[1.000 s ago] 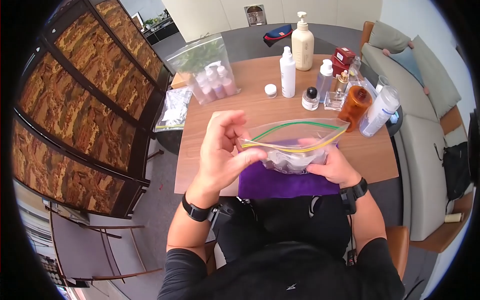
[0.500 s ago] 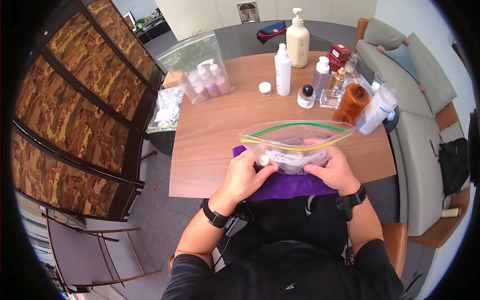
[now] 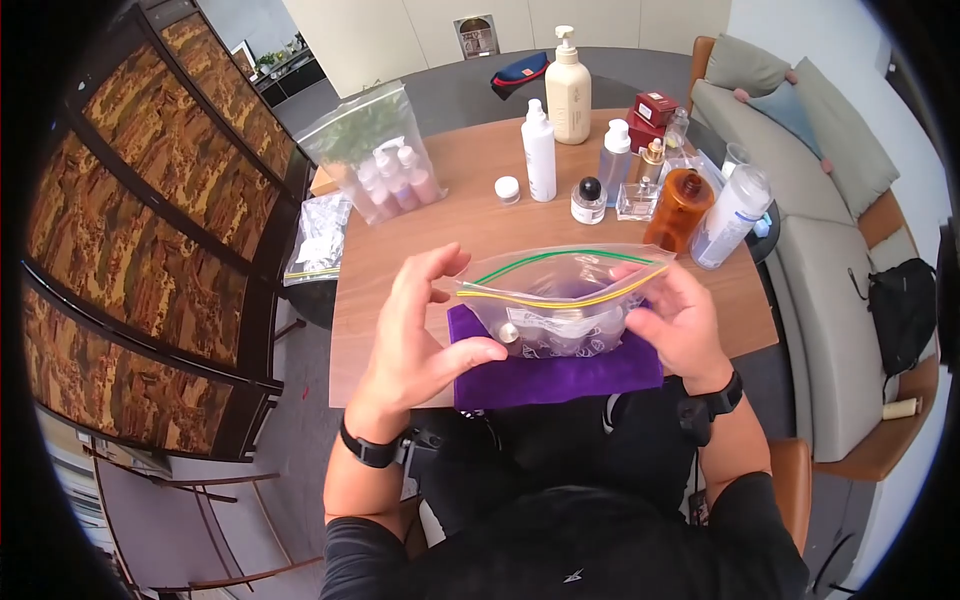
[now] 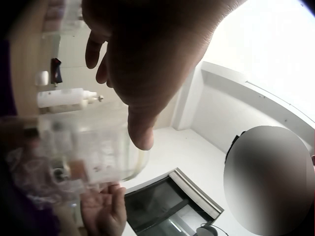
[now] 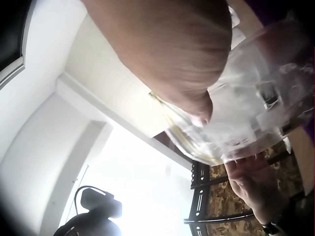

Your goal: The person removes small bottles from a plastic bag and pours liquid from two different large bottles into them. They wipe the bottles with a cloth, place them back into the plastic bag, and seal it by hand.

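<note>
A clear zip bag with a green and a yellow strip along its gaping mouth stands upright on a folded purple cloth. Inside are small containers, one with a round whitish end, partly hidden by the bag's printed film. My left hand is at the bag's left edge, fingers extended and thumb spread toward its front. My right hand is at the right edge, thumb in front and fingertips by the mouth, loosely bent. In the left wrist view the right hand shows its palm beside the bag.
Behind the bag stand a white spray bottle, a cream pump bottle, a small white jar and a black-capped bottle. An amber bottle and a clear-capped bottle stand right. Another zip bag holds pink bottles.
My left hand lowered to grip the bag's lower left side, then let go and spread at its left edge. The right hand's thumb has come off the bag's front.
</note>
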`<state>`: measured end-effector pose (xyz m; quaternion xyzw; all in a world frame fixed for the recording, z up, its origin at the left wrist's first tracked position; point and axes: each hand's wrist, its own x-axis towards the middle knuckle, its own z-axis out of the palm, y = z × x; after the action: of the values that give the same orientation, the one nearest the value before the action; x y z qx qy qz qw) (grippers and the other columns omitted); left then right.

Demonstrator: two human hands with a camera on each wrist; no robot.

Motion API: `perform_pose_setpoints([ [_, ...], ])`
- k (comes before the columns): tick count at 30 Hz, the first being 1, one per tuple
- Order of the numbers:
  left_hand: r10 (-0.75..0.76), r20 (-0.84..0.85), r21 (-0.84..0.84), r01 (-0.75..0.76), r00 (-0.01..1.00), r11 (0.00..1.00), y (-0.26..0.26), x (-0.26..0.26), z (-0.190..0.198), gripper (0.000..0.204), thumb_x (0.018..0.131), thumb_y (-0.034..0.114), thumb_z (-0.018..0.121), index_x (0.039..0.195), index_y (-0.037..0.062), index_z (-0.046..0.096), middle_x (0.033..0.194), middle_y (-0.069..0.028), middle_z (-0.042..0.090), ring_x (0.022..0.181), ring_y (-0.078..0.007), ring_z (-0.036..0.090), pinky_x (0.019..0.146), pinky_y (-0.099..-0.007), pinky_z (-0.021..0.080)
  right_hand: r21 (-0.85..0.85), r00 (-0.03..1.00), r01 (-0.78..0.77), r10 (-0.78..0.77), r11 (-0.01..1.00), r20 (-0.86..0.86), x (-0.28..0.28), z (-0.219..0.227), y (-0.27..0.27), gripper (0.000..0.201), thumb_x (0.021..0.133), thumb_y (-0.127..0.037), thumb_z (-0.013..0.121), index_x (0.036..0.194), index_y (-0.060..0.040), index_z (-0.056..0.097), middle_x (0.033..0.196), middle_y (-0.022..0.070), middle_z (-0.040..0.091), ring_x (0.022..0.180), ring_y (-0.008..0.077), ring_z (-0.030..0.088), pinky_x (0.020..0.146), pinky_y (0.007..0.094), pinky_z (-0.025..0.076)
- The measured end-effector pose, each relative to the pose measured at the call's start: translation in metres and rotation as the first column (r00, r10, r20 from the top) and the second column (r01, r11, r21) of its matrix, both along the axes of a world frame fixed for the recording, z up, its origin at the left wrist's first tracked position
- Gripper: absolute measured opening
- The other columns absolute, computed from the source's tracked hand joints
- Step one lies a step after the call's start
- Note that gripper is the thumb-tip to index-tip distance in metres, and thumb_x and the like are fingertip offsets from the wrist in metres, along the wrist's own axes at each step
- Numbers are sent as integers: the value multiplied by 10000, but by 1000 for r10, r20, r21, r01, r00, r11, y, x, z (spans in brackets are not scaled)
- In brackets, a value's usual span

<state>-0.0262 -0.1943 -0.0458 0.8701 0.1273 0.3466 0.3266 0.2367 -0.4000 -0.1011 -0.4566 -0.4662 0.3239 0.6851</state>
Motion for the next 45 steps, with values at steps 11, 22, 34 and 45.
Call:
perform_pose_setpoints([
  [11, 99, -79, 285, -73, 992, 956, -10, 12, 47, 221, 845, 59, 889, 1009, 27, 745, 944, -118, 727, 904, -309, 686, 782, -406, 554, 84, 950, 205, -219, 975, 221, -2, 39, 2, 88, 1007, 3, 749, 1074, 58, 757, 1064, 97, 724, 957, 139, 667, 844, 283, 530],
  [22, 82, -98, 636, -2, 992, 772, -67, 83, 69, 351, 776, 181, 913, 1082, 105, 759, 1006, -68, 687, 1133, -301, 646, 971, -490, 450, 199, 861, 298, -353, 934, 365, -8, 42, 6, 94, 925, 38, 781, 1017, 36, 761, 972, 128, 769, 847, 202, 729, 774, 312, 568],
  [34, 13, -168, 637, 99, 986, 764, -66, 90, 62, 178, 876, 147, 823, 874, 82, 657, 902, -67, 626, 936, -290, 619, 893, -452, 458, 190, 861, 310, -360, 931, 359, -12, 45, 5, 63, 927, 53, 755, 983, 27, 746, 953, 124, 750, 842, 204, 718, 763, 318, 558],
  [45, 49, -221, 625, 103, 974, 774, -52, 65, 69, 161, 851, 142, 855, 899, 103, 707, 862, -39, 626, 892, -259, 626, 845, -420, 448, 162, 854, 294, -335, 942, 398, -11, 50, 2, 30, 943, 37, 755, 971, 32, 747, 927, 114, 746, 821, 190, 703, 754, 314, 547],
])
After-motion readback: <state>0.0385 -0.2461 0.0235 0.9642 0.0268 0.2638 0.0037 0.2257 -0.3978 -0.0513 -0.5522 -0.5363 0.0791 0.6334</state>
